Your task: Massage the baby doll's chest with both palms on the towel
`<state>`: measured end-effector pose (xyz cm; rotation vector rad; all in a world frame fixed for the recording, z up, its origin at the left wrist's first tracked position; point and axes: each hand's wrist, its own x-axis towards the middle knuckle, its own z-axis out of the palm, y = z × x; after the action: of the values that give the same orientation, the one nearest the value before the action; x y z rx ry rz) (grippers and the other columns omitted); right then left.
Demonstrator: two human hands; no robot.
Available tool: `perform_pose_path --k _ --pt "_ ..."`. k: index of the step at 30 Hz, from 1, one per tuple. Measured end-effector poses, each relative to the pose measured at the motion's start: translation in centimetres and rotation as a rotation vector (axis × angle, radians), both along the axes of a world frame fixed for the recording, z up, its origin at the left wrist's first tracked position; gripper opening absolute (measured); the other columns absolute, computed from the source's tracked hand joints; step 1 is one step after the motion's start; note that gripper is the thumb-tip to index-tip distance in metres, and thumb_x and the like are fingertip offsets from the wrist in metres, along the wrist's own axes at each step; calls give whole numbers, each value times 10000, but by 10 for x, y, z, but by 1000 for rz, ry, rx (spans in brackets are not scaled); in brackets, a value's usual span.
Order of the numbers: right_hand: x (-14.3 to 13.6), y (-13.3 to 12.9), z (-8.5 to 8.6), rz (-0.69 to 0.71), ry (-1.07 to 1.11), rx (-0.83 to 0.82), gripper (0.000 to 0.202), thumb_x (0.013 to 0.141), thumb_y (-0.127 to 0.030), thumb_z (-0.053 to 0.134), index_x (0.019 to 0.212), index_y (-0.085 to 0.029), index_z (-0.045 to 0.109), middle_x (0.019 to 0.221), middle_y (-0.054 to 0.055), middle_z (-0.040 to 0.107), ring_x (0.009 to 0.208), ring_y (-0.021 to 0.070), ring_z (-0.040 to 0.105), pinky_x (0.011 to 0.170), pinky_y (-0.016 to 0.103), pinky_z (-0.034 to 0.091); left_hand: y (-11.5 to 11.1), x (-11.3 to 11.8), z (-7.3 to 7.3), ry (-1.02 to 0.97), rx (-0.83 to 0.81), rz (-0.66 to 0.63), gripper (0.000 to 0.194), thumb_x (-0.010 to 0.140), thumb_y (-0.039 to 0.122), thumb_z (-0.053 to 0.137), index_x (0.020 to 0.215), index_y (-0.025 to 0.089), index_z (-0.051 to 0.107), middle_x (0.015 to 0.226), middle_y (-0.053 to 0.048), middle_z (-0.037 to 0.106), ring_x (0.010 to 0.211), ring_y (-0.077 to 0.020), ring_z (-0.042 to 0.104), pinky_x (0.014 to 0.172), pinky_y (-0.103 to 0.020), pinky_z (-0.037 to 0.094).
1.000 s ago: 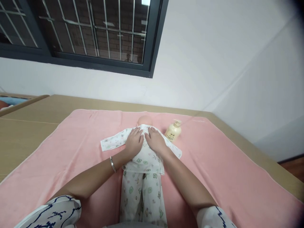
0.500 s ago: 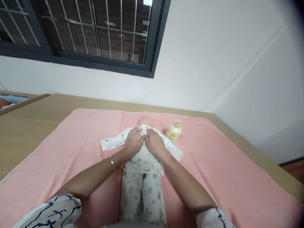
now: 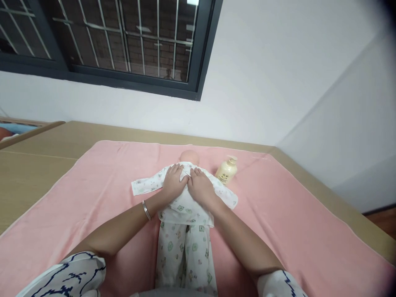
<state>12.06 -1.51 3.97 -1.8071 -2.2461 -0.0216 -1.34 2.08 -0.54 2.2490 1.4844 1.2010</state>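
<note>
A baby doll (image 3: 189, 156) lies stretched out in front of me, its smooth bald head at the far end. It wears a white printed top (image 3: 187, 206) with long sleeves spread to both sides, and matching trousers (image 3: 198, 255). My left hand (image 3: 174, 181) rests flat on the left side of the doll's upper body, a silver bangle on the wrist. Beside it, my right hand (image 3: 201, 185) lies flat on the right side, the thumbs close together at the middle. Both hands have their fingers stretched out and grip nothing.
A pale yellow pump bottle (image 3: 227, 170) stands right of the doll's shoulder, close to the sleeve. The pink blanket (image 3: 123, 231) covers much of the wooden surface (image 3: 40, 173). Behind are a white wall (image 3: 247, 82) and a barred window (image 3: 130, 41).
My right hand has shifted very slightly on the doll's upper body. Otherwise the doll, the bottle and my left hand look nearly the same.
</note>
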Motion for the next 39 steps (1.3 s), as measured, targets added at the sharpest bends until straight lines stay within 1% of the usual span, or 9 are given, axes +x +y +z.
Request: perform_pose_path --k 3,6,10,13,17,22,28,36,39 --pt "13 16 -3 36 70 -19 516 988 -320 311 1422 -63 417 1475 186 426 1394 250 353 1146 385 235 -4 1 0 -43 106 -49 342 898 282 473 1185 188 635 1274 -107 636 1255 -264 530 1118 -486 379" --pt "19 27 -7 5 92 -18 539 993 -361 303 1438 -69 390 1493 171 405 1406 245 332 1155 395 212 -5 2 -1 -68 154 -87 312 906 260 461 1138 199 661 1232 -98 663 1220 -243 562 1114 -461 397" --pt "15 24 -9 -27 80 -11 550 996 -360 286 1461 -73 350 1507 169 383 1419 251 305 1159 411 186 -4 2 -3 -53 73 -33 385 889 261 476 1244 173 595 1335 -109 597 1314 -276 477 1123 -505 371" --pt "13 21 -10 -30 83 -3 548 995 -360 286 1463 -82 351 1504 165 390 1415 252 311 1158 413 187 -2 1 -6 -40 38 -14 427 887 267 471 1289 150 556 1375 -118 563 1353 -294 427 1138 -522 335" --pt "13 22 -12 -29 94 27 545 992 -356 290 1455 -78 367 1498 168 398 1411 256 318 1157 408 189 -2 1 -6 -32 31 -23 426 887 266 469 1287 148 555 1373 -122 563 1348 -291 432 1145 -512 324" --pt "14 23 -13 -37 98 26 539 992 -358 292 1455 -94 372 1500 158 398 1410 249 321 1158 404 186 -3 0 -4 -59 28 -32 415 893 269 462 1287 178 556 1374 -104 564 1342 -280 440 1141 -515 330" --pt "14 23 -14 -35 103 37 537 994 -366 286 1454 -104 375 1499 148 402 1412 240 318 1160 400 184 -4 0 -3 -62 30 -29 411 891 267 463 1280 183 562 1363 -95 575 1334 -279 450 1138 -509 339" --pt "13 22 -12 -37 102 46 539 990 -360 298 1448 -90 385 1495 161 405 1404 253 332 1156 405 197 -4 0 -3 -52 20 -27 418 896 268 456 1282 146 558 1366 -122 568 1342 -284 438 1144 -499 329" --pt "13 21 -12 -36 93 49 542 991 -363 297 1449 -87 382 1498 160 401 1402 255 335 1157 401 195 -4 0 -3 -45 18 -22 421 893 269 459 1288 158 551 1371 -118 565 1344 -285 435 1143 -517 320"
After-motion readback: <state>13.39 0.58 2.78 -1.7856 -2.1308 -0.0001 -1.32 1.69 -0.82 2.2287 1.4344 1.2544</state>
